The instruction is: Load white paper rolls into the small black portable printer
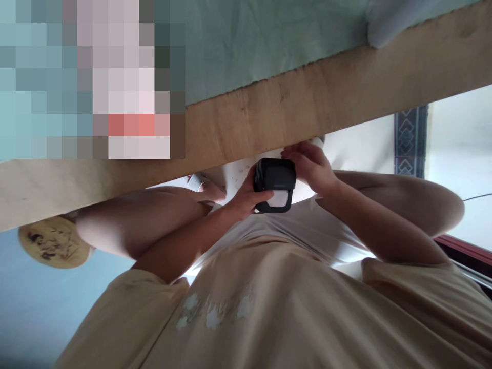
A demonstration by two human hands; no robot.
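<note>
My left hand (246, 197) is closed around the left side of a black boxy object (274, 174), its thumb lying across the front. The lower part of this object is a rounded loop, and a pale surface shows through its opening. Just to the right is my right hand (313, 166), fingers bent and drawn together near the object's upper right corner. What those fingertips hold, if anything, is too small to make out. Both hands are above my lap, by the near edge of the table.
A wooden table edge (246, 118) runs slantwise above my hands, with a green cloth (269, 46) on the tabletop. At lower left is a round yellowish stool seat (54, 241) with a dark drawing. A patterned dark strip (409, 138) crosses the pale floor at right. The upper left is pixelated.
</note>
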